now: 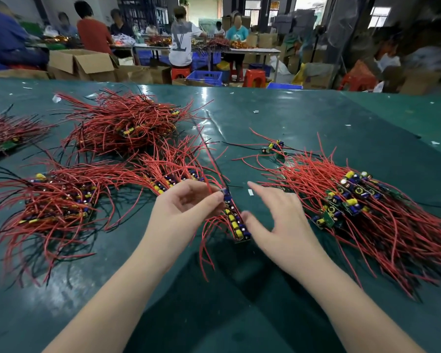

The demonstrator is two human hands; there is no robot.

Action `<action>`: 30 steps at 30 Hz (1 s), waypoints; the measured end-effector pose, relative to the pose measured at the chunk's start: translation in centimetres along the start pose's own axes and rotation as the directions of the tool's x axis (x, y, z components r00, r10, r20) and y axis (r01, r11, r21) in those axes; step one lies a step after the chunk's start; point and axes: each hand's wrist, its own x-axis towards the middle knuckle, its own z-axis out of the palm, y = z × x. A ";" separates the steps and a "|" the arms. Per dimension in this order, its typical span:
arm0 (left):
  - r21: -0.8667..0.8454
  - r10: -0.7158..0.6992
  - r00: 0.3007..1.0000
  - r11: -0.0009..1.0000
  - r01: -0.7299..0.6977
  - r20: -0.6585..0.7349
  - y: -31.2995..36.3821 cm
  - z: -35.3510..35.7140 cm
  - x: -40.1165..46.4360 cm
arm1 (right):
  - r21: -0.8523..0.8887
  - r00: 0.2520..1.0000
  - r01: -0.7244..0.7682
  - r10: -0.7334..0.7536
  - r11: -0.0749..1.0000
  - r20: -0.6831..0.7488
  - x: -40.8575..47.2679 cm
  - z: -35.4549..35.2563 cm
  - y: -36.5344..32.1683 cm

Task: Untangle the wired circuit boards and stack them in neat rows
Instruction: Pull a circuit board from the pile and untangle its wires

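Hands: left hand [189,202] pinches one board row [236,220]; right hand [273,215] spread.

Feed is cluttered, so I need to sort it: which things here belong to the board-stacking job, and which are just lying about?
Job:
- row of boards, pinched by the left hand
- right hand, open
- tangled pile
- stacked rows
- far pile

Lying about:
- paper scraps on the green mat
- cardboard boxes
- red stools

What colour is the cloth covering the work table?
Dark green table cover, shiny in places, seen best in the head view.
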 end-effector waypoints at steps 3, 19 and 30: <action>0.219 0.067 0.997 0.973 -0.075 0.047 -0.1 0.1 -0.3 | 0.424 0.998 -0.025 0.049 0.905 -0.045 0.0 -0.5 -1.0; 0.209 0.063 0.998 0.976 -0.056 -0.029 -0.3 0.7 -0.6 | 0.235 0.929 0.277 -0.196 0.932 -0.315 -1.1 0.2 -2.4; -0.308 -0.202 0.979 0.933 0.186 -0.021 -0.4 0.5 -0.1 | 0.502 0.955 0.213 -0.071 0.838 -0.287 -1.1 0.2 -2.3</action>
